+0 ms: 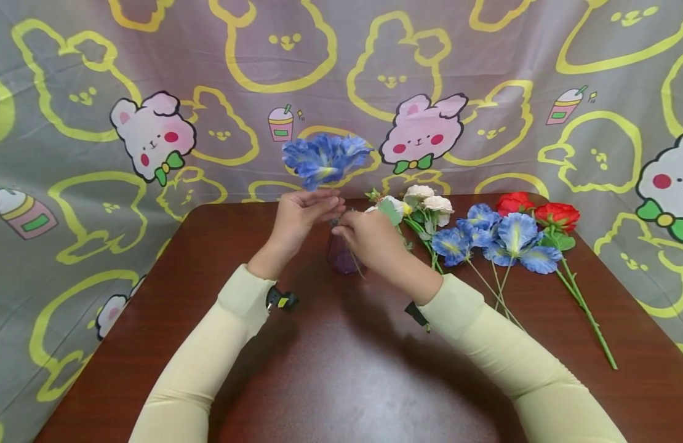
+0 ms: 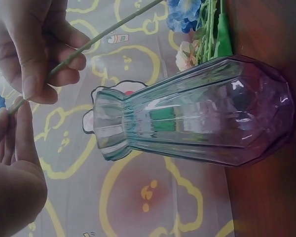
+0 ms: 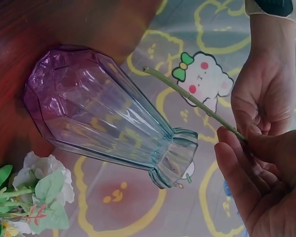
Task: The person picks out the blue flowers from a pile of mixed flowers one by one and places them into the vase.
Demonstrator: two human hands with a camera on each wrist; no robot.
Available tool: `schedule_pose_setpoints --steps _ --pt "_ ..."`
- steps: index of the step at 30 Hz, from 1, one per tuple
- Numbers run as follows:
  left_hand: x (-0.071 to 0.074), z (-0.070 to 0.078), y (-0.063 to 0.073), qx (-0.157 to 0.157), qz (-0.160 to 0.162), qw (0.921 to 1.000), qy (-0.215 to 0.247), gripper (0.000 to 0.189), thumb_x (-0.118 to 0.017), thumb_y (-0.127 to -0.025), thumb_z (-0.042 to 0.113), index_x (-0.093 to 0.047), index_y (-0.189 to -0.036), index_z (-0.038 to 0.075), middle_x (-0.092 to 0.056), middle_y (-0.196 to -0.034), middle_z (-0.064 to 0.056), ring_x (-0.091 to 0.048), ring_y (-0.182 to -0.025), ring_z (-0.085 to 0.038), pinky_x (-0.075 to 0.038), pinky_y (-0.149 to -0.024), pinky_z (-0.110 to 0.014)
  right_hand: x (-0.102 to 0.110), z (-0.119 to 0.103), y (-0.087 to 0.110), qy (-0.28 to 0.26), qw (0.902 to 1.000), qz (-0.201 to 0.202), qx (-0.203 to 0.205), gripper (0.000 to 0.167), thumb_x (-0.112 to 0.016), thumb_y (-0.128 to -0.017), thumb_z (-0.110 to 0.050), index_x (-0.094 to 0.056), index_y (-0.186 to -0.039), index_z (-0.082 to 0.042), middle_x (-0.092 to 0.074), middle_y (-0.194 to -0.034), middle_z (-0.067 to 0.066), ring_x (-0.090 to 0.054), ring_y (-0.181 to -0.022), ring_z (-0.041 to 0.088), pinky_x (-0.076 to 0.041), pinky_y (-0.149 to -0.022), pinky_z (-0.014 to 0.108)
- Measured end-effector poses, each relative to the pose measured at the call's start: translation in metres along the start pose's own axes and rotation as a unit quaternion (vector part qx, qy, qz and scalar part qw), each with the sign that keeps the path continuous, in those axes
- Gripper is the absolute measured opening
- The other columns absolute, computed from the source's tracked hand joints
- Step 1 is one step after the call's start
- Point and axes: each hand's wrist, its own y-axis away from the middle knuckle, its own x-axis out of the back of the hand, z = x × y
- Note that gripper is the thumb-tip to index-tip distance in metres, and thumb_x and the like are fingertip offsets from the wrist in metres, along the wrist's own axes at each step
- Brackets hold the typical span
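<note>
Both hands hold one blue artificial flower (image 1: 326, 161) in front of the patterned backdrop. High on its green stem (image 2: 113, 28), just below the bloom, my left hand (image 1: 299, 218) pinches it between thumb and fingertips. Slightly lower, my right hand (image 1: 375, 237) grips the same stem with thumb and fingers. The stem's bare cut end slants down beside the glass vase (image 3: 103, 108), outside its mouth. This vase stands upright on the table, purple at its base and turning clear teal at its fluted rim; in the head view the hands partly cover it.
On the brown table (image 1: 208, 252), to the right of the vase, lie white flowers (image 1: 430, 203), several blue flowers (image 1: 515, 240) and red flowers (image 1: 557, 216), their stems toward the front. A cartoon-printed curtain (image 1: 319, 61) hangs close behind the table's far edge.
</note>
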Motion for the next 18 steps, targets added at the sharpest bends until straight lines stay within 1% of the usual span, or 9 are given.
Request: schedule_pose_setpoints --steps 3,6,11,14,18 --pt "0.002 0.003 -0.002 -0.008 0.003 1.0000 0.000 0.028 -0.064 -0.091 -0.002 -0.060 -0.111 -0.022 -0.073 -0.090 -0.010 -0.072 -0.082 -0.020 -0.058 -0.078 -0.037 0.001 0.002 -0.001 -0.009 1.0000 -0.001 0.001 0.017 -0.069 -0.092 -0.019 -0.069 -0.082 -0.005 -0.066 -0.072 0.004 -0.061 -0.064 0.022 -0.050 -0.060 0.038" --pt "0.004 0.008 -0.004 -0.023 0.007 0.9997 0.001 0.027 -0.064 -0.092 -0.002 -0.060 -0.109 -0.022 -0.073 -0.089 -0.009 -0.072 -0.082 -0.020 -0.058 -0.078 -0.036 0.004 0.007 -0.002 -0.017 0.9999 -0.002 -0.001 0.018 -0.069 -0.092 -0.021 -0.071 -0.086 -0.005 -0.067 -0.074 0.004 -0.061 -0.064 0.019 -0.050 -0.061 0.036" --pt "0.009 0.019 -0.007 -0.050 0.011 0.9986 0.010 0.024 -0.064 -0.091 -0.004 -0.061 -0.108 -0.021 -0.073 -0.088 -0.009 -0.071 -0.081 -0.021 -0.058 -0.077 -0.035 0.010 0.019 -0.001 -0.031 0.9992 0.008 -0.024 0.022 -0.070 -0.092 -0.024 -0.072 -0.093 -0.002 -0.070 -0.082 0.007 -0.062 -0.069 0.019 -0.051 -0.065 0.036" --pt "0.012 0.026 -0.011 -0.067 0.018 0.9975 0.017 0.021 -0.063 -0.091 -0.005 -0.063 -0.106 -0.019 -0.072 -0.086 -0.009 -0.071 -0.080 -0.021 -0.058 -0.076 -0.033 0.013 0.026 0.000 -0.032 0.9986 0.010 -0.041 0.025 -0.069 -0.092 -0.025 -0.072 -0.097 -0.001 -0.072 -0.087 0.009 -0.065 -0.076 0.022 -0.051 -0.071 0.038" --pt "0.017 0.037 -0.016 -0.083 0.033 0.9953 0.038 0.012 -0.062 -0.091 -0.008 -0.070 -0.099 -0.009 -0.072 -0.085 -0.009 -0.071 -0.079 -0.021 -0.059 -0.074 -0.032 0.013 0.034 0.000 -0.031 0.9976 0.004 -0.062 0.029 -0.070 -0.092 -0.028 -0.071 -0.102 0.000 -0.072 -0.092 0.011 -0.068 -0.081 0.023 -0.051 -0.075 0.041"
